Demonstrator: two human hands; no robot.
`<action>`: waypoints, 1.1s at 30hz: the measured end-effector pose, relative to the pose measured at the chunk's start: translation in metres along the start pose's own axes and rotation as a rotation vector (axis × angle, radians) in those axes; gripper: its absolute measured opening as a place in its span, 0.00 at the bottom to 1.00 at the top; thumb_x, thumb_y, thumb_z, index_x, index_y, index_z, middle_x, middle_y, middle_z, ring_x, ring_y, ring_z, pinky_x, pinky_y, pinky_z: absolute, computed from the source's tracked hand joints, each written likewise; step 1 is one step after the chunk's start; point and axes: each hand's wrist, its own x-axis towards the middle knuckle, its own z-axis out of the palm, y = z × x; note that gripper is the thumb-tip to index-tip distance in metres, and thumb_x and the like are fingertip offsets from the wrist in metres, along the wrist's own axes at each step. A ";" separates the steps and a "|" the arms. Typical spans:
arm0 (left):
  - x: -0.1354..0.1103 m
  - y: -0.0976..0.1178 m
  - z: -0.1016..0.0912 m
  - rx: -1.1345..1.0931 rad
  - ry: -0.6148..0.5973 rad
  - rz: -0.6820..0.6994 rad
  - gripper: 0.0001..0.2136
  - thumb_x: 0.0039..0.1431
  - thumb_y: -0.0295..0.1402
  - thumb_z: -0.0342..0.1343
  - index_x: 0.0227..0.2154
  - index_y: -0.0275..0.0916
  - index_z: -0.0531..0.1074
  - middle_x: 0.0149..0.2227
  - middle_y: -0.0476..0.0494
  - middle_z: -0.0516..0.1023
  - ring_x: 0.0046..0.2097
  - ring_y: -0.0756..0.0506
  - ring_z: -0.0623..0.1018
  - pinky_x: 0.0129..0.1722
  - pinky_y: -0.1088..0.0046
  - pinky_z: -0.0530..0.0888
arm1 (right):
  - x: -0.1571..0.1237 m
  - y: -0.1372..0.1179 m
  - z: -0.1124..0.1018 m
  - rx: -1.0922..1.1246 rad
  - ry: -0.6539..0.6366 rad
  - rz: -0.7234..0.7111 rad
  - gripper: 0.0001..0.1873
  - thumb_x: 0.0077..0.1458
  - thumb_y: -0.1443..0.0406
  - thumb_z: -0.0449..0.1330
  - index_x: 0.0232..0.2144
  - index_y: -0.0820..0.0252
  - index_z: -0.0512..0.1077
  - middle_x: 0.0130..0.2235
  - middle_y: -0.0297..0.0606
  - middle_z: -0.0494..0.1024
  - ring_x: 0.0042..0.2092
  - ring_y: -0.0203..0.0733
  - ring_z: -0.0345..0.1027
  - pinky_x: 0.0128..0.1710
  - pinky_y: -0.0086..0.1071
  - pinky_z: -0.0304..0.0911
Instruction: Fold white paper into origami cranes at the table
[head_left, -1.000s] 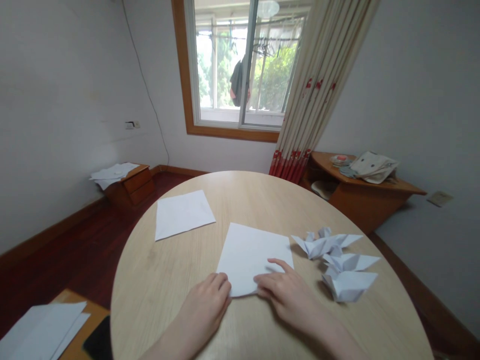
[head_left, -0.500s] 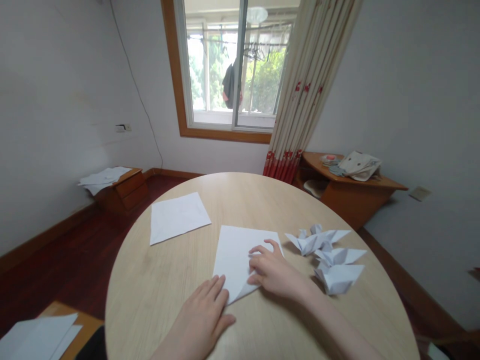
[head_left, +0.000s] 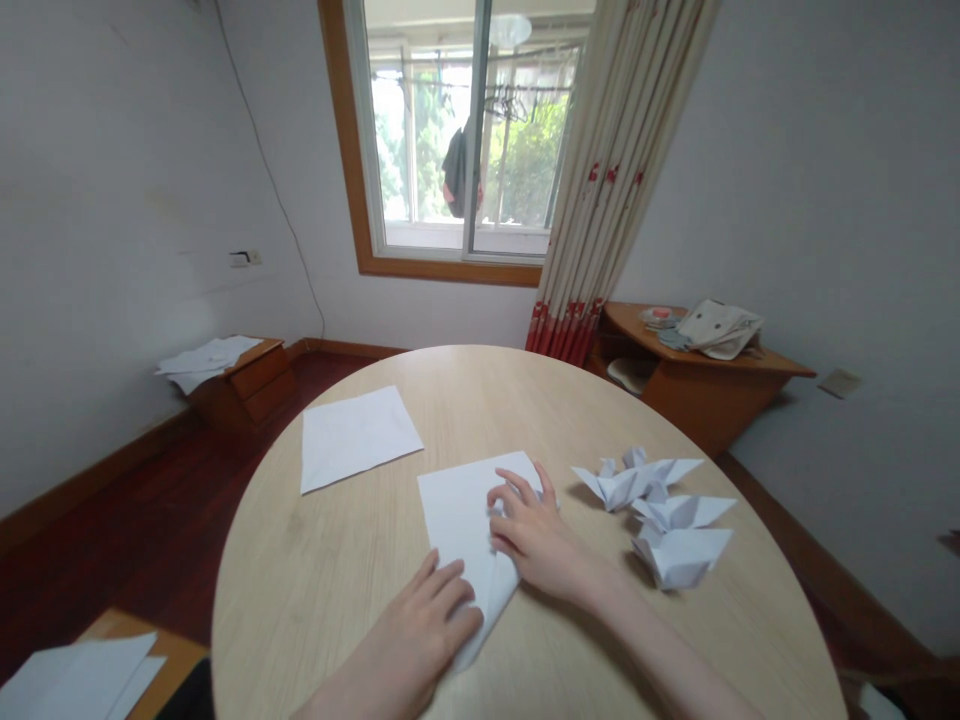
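Folded paper (head_left: 457, 520) lies under left hand (head_left: 424, 635) and right hand (head_left: 536, 530), both grips open.

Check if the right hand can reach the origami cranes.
Probably yes: the right hand lies close to the origami cranes, with only the wooden tabletop between them and nothing standing in the way.

Head-worn view, facing forward and down

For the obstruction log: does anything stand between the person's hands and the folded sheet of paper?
Nothing visible does. The left hand and right hand both lie directly on the folded white paper sheet; the folded paper birds sit to the right, apart from it.
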 end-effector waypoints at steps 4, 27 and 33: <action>0.006 -0.004 -0.006 -0.007 0.013 0.008 0.12 0.58 0.22 0.49 0.43 0.43 0.66 0.55 0.43 0.67 0.59 0.39 0.65 0.61 0.52 0.58 | -0.009 0.004 0.011 -0.001 0.089 -0.009 0.07 0.59 0.70 0.54 0.32 0.58 0.72 0.50 0.38 0.68 0.64 0.48 0.43 0.64 0.57 0.25; 0.020 -0.014 -0.011 -0.069 -0.005 0.172 0.21 0.66 0.31 0.47 0.61 0.48 0.57 0.49 0.41 0.69 0.46 0.42 0.68 0.47 0.62 0.69 | -0.012 0.012 0.038 0.119 0.325 -0.165 0.09 0.60 0.72 0.49 0.38 0.57 0.67 0.49 0.44 0.69 0.57 0.47 0.58 0.59 0.54 0.54; 0.019 -0.014 -0.007 0.007 0.019 0.165 0.22 0.65 0.29 0.48 0.61 0.48 0.58 0.53 0.39 0.68 0.51 0.39 0.68 0.51 0.57 0.70 | -0.015 0.013 0.028 0.053 0.454 -0.177 0.13 0.62 0.71 0.49 0.46 0.58 0.66 0.53 0.45 0.70 0.60 0.47 0.56 0.59 0.52 0.54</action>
